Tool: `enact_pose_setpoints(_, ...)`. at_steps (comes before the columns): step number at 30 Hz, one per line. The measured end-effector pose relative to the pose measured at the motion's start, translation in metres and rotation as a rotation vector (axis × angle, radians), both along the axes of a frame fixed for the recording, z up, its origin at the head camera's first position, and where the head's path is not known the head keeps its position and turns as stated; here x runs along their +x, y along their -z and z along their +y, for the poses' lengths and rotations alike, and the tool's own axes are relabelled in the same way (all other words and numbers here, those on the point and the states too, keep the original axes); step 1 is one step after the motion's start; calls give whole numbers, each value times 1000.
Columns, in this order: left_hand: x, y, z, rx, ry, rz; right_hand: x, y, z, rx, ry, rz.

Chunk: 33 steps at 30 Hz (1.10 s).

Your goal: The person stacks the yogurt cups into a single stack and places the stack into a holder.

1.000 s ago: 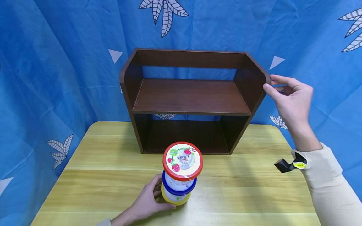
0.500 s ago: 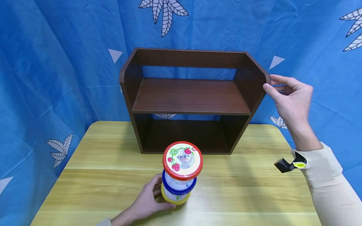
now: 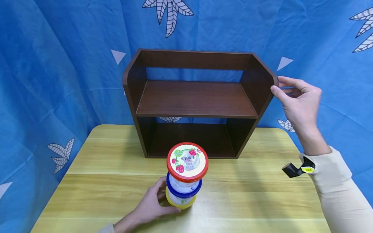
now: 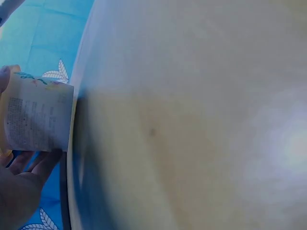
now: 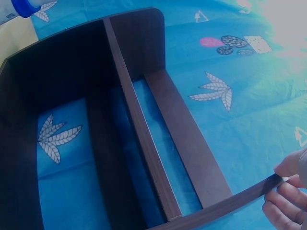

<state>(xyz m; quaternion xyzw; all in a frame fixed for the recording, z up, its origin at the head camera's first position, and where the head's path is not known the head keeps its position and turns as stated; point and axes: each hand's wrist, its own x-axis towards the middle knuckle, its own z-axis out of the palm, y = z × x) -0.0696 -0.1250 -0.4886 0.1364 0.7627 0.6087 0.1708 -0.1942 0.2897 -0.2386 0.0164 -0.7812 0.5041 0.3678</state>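
Note:
Three round tubs are stacked in the head view: a red-lidded tub [image 3: 187,161] with strawberries on top, a blue-lidded tub [image 3: 184,186] in the middle, and a yellow-rimmed tub [image 3: 180,200] at the bottom. My left hand [image 3: 151,204] grips the bottom tub from the left, thumb at its front. The left wrist view shows that tub [image 4: 41,115] sideways, its printed side between thumb and fingers. My right hand [image 3: 301,100] pinches the upper right edge of a dark brown two-tier shelf [image 3: 196,98]; the right wrist view shows fingers [image 5: 283,206] at the panel's edge.
The shelf stands at the back of a light wooden table [image 3: 96,184], behind the tubs. Close behind it hangs a blue cloth [image 3: 73,64] with leaf prints. A black strap [image 3: 298,168] circles the right wrist.
The stack of tubs and my left hand have shifted very slightly up in the picture over the last half second. My right hand keeps its hold on the shelf.

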Motion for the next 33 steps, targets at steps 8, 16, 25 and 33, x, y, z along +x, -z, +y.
enact_pose_setpoints(8, -4, -9, 1, -20, -36, 48, 0, -1, 0, -2, 2, -1)
enact_pose_setpoints(16, -7, -23, 3, -67, -48, 124, -1, 0, 0, 3, -3, 2)
enact_pose_setpoints(25, -13, -35, 4, -61, -60, 155, -1, 0, 1, -1, -9, 4)
enact_pose_setpoints(33, -18, -47, 7, -59, -67, 189, -1, 0, 1, -12, -14, 3)
